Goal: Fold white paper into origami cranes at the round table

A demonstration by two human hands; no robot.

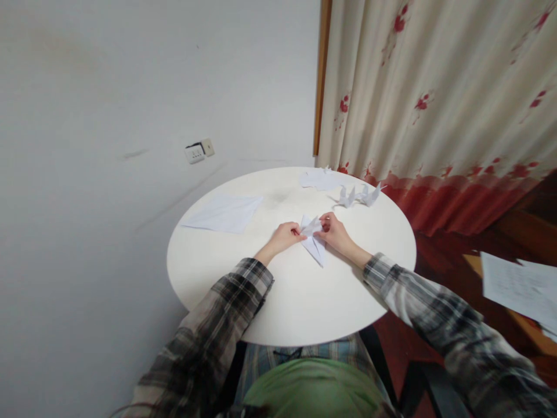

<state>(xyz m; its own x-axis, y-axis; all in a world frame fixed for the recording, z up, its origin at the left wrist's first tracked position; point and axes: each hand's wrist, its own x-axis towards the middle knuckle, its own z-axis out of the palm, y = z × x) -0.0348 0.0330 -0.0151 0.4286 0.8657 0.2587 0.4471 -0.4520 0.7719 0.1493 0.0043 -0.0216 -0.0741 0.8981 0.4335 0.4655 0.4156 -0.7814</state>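
Observation:
A partly folded piece of white paper [315, 247] lies near the middle of the round white table, its pointed end toward me. My left hand [285, 237] pinches its left edge between thumb and fingers. On the other side my right hand [335, 231] grips the right edge, fingers closed on a raised flap. The fingers cover parts of the folds. Just beyond my right hand stand two folded paper cranes [347, 197] with raised, pointed wings.
White paper sheets [224, 212] lie on the table's left side, and more paper [319, 179] sits at the far edge. The white table [209, 278] stands by a wall with a socket [195, 153]. A flowered curtain [435, 116] hangs at right, above printed sheets [517, 287].

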